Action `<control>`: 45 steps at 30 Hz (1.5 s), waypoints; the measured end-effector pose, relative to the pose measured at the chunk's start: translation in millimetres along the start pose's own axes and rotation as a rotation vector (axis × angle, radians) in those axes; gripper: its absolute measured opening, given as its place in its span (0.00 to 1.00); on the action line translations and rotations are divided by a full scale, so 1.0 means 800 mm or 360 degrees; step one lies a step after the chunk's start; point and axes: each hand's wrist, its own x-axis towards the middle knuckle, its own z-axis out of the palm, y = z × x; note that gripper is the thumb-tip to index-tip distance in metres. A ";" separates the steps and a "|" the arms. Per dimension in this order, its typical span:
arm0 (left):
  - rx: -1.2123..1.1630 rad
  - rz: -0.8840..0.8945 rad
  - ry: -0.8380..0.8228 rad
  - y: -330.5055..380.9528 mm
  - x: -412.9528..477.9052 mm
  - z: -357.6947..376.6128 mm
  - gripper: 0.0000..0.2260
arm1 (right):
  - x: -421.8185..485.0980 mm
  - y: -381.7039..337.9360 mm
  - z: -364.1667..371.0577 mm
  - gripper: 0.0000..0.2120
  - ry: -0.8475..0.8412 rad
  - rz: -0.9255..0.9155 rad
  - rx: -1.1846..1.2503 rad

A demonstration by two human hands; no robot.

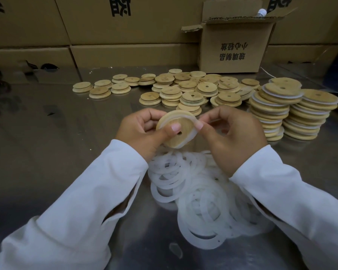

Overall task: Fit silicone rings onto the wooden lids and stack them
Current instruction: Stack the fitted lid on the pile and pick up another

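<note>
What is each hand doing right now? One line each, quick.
Left hand: closed, gripping the wooden lid.
Right hand: closed, pinching the silicone ring at the lid's edge.

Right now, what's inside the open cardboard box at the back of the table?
Only the capped top of a clear bottle shows above the rim of the open cardboard box, apparently standing inside. The box's walls and flaps hide everything else in it.

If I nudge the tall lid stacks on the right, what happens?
Likely to topple: the lid stacks are tall, with lids visibly offset. Fallen lids, being round discs, may roll across the smooth metal table.
</note>
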 end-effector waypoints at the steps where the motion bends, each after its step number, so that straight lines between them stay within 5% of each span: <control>1: -0.0003 0.0034 -0.0008 0.002 0.000 -0.001 0.13 | 0.001 -0.001 -0.001 0.08 -0.0001 -0.0010 -0.0007; 12: -0.0194 0.0026 -0.0040 0.007 0.000 -0.005 0.15 | 0.005 -0.013 -0.012 0.09 -0.0026 -0.0077 0.0061; 28: -0.0334 -0.0209 0.0093 -0.002 -0.004 0.010 0.15 | -0.011 -0.002 0.012 0.07 0.0154 0.0244 0.0368; 45: 0.0002 -0.0102 -0.0086 -0.007 -0.007 0.010 0.06 | -0.013 -0.006 0.007 0.05 0.0089 0.0061 0.0240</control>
